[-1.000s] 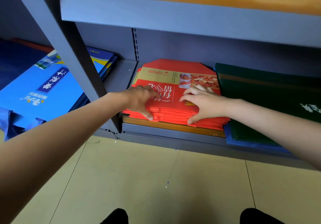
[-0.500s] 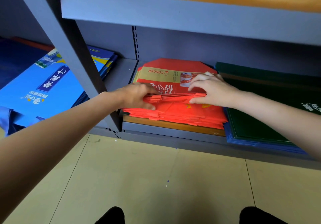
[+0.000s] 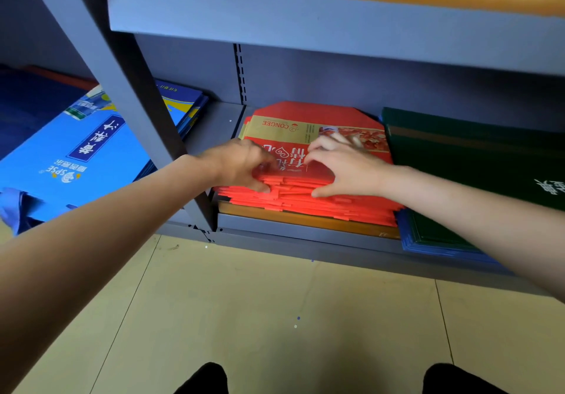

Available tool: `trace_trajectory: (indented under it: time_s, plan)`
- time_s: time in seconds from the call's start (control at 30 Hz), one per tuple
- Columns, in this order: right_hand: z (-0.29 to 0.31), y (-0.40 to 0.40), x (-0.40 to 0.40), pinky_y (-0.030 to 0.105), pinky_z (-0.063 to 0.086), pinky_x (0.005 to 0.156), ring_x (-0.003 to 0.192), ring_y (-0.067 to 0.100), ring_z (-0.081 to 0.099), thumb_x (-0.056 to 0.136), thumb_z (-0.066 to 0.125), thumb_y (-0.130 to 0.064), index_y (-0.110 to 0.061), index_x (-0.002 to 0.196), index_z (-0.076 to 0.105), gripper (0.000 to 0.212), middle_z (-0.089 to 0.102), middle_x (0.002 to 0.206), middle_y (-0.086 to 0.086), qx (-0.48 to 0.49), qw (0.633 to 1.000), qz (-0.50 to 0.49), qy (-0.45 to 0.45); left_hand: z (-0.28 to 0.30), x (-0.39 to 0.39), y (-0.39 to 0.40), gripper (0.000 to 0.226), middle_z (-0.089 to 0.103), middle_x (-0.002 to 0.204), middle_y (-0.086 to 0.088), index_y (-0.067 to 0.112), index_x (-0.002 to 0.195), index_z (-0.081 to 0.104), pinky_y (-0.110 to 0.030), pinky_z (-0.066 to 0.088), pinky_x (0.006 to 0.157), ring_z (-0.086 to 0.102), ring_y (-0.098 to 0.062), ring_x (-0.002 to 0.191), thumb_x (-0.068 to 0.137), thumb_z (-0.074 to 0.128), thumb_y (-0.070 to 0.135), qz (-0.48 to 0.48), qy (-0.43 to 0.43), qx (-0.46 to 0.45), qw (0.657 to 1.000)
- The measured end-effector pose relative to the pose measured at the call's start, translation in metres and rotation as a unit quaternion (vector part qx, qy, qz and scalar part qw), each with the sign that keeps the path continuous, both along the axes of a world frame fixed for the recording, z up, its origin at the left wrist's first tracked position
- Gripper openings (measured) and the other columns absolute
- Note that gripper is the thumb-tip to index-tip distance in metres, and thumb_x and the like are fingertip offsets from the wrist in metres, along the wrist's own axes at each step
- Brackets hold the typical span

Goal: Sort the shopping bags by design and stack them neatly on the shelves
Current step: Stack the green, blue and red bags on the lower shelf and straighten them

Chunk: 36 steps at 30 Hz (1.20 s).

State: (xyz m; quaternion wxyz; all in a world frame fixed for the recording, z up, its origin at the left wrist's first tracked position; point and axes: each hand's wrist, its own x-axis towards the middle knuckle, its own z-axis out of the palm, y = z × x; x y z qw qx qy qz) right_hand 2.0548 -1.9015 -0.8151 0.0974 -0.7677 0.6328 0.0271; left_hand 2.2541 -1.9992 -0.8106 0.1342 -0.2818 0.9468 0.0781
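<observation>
Left fingers (image 3: 260, 164) curled over the top of the red bags (image 3: 305, 201), thumb hooked down on the front edge, so the left hand (image 3: 241, 164) is pinching the upper few layers; right fingers (image 3: 328, 144) spread flat on the printed top bag w/ the thumb tucked under at the front edge, and the right hand (image 3: 345, 167) grips the same layers from the other side. Half a sec ago that top bundle was lifted clear, front edges raised off the pile; now it's back down and both hands sit lower and closer together, squeezing it onto the stack. A sec ago they were pressing much the same way, so this looks like lift, re-seat, tamp, i.e. squaring the pile, not adding a new design. Front edges are still stepped, lower layers poking out further toward the floor, esp. on the right, so I'd call it not neat yet. Stack sits on the bottom shelf (image 3: 305, 231), on a wooden board, right of the grey upright (image 3: 134, 94). Touching its right side: the dark green bags (image 3: 464, 161), resting on a few blue sheets. Past the upright on the left, the light blue bags (image 3: 76, 155) lie in their own pile, well apart from the red. So three designs are already separated; what's left here, in my judgement, is evening the red front edge. Risk: pushing too hard could skew the slick top bags backward.
</observation>
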Motion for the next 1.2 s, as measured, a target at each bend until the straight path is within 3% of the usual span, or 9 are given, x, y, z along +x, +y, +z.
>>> trace_trajectory:
  time_s: [0.1,0.17,0.23,0.43,0.57,0.67,0.9,1.1,1.2]
  plan:
    - [0.011,-0.006,-0.010,0.040,0.017,0.112,0.133,0.023,0.030,0.077,0.070,-0.047,-0.025,0.122,0.056,0.052,0.042,0.135,-0.001,-0.030,0.997,-0.039,-0.063,0.008,-0.003,0.004,0.039,0.065,0.100,-0.010,0.014,0.120,0.057,-0.031,0.043,0.078,0.059,-0.030,0.098,0.091,0.056,0.039,0.022,0.051,-0.048,0.997]
    - [0.017,-0.009,-0.015,0.028,0.023,0.104,0.127,0.023,0.039,0.076,0.073,-0.044,-0.021,0.120,0.058,0.052,0.046,0.131,0.003,-0.035,0.993,-0.058,-0.096,0.013,-0.005,0.005,0.034,0.060,0.091,-0.010,0.011,0.118,0.058,-0.031,0.040,0.076,0.058,-0.032,0.096,0.093,0.054,0.034,0.035,0.077,-0.046,0.995]
    - [0.017,-0.010,-0.016,0.026,0.029,0.097,0.123,0.022,0.041,0.075,0.073,-0.044,-0.021,0.121,0.058,0.054,0.047,0.130,0.003,-0.014,0.994,-0.059,-0.086,0.014,-0.005,0.005,0.034,0.064,0.099,-0.011,0.012,0.120,0.059,-0.030,0.040,0.078,0.058,-0.030,0.099,0.094,0.054,0.033,0.040,0.082,-0.014,0.996]
    - [0.012,-0.011,-0.013,0.030,0.030,0.099,0.124,0.020,0.039,0.075,0.071,-0.049,-0.020,0.123,0.057,0.058,0.049,0.126,0.003,0.024,0.993,-0.069,-0.091,0.013,-0.004,0.005,0.039,0.060,0.123,-0.010,0.015,0.132,0.052,-0.028,0.037,0.087,0.053,-0.029,0.113,0.096,0.050,0.031,0.041,0.085,0.010,0.995]
    - [0.008,-0.015,0.002,0.034,0.027,0.103,0.121,0.020,0.041,0.076,0.067,-0.055,-0.019,0.125,0.056,0.062,0.052,0.124,0.001,-0.007,0.997,-0.038,-0.062,0.013,-0.004,0.006,0.038,0.061,0.119,-0.011,0.015,0.131,0.051,-0.030,0.037,0.084,0.054,-0.030,0.109,0.097,0.049,0.032,0.034,0.080,-0.012,0.996]
    - [0.008,-0.021,0.013,0.040,0.022,0.105,0.116,0.019,0.044,0.079,0.063,-0.056,-0.024,0.114,0.062,0.047,0.058,0.115,-0.005,-0.051,0.999,-0.002,-0.004,0.010,-0.002,0.005,0.039,0.063,0.117,-0.008,0.020,0.128,0.054,-0.030,0.040,0.086,0.056,-0.027,0.108,0.093,0.055,0.036,0.037,0.074,-0.008,0.997]
    - [0.010,-0.022,0.013,0.039,0.024,0.101,0.113,0.017,0.048,0.081,0.062,-0.054,-0.027,0.111,0.064,0.041,0.061,0.112,-0.007,-0.054,0.998,0.002,-0.014,0.010,-0.004,-0.002,0.048,0.065,0.108,0.002,0.021,0.121,0.060,-0.025,0.044,0.086,0.054,-0.009,0.093,0.079,0.071,0.041,0.072,0.098,0.114,0.986]
    - [0.016,-0.028,0.013,0.040,0.020,0.103,0.113,0.021,0.048,0.089,0.056,-0.046,-0.022,0.102,0.067,0.029,0.063,0.106,-0.002,-0.086,0.996,0.010,0.031,0.011,-0.006,-0.006,0.043,0.066,0.096,-0.003,0.015,0.114,0.064,-0.027,0.041,0.082,0.058,-0.023,0.096,0.080,0.071,0.040,0.061,0.109,0.066,0.990]
    - [0.015,-0.027,0.014,0.040,0.017,0.106,0.111,0.020,0.048,0.091,0.053,-0.043,-0.021,0.101,0.066,0.027,0.063,0.104,-0.003,-0.105,0.993,0.021,0.047,0.015,-0.008,-0.003,0.044,0.065,0.107,-0.009,0.013,0.118,0.062,-0.027,0.038,0.079,0.057,-0.027,0.103,0.085,0.064,0.042,0.044,0.087,-0.005,0.995]
